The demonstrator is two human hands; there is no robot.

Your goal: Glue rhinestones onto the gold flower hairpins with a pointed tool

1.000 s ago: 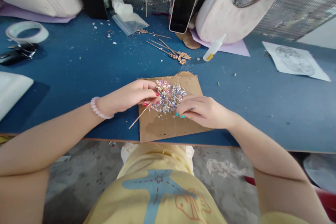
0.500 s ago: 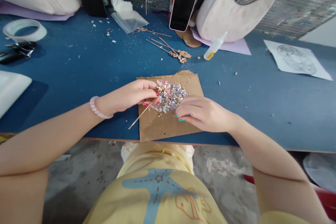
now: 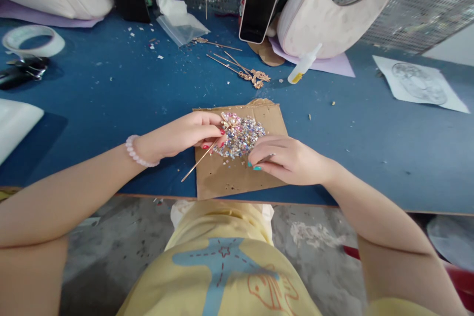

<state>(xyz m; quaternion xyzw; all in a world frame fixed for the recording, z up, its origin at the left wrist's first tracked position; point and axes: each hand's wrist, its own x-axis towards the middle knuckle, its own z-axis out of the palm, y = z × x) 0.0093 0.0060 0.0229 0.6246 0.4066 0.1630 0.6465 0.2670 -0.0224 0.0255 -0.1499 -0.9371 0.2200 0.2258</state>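
My left hand [image 3: 196,133] is closed on the shaft of a gold hairpin [image 3: 200,160]. Its flower-shaped head, with pink stones, lies over a heap of small glittering rhinestones [image 3: 242,140]. The heap rests on a piece of brown cardboard [image 3: 218,182] at the table's near edge. At the right side of the heap, my right hand [image 3: 285,158] is closed in a pinch around a thin metal tool [image 3: 267,157]. Most of that tool is hidden by the fingers, and its tip cannot be made out.
Several gold hairpins [image 3: 255,78] lie beyond the cardboard on the blue table [image 3: 129,84]. A glue bottle [image 3: 304,65], a leaning phone [image 3: 262,2] and a pale bag [image 3: 314,19] are behind. Tape [image 3: 55,45] sits at left, a printed paper [image 3: 418,84] at right.
My right hand has turned slightly, and more of the thin metal tool shows between its fingers. My left hand and the hairpin have stayed in place.
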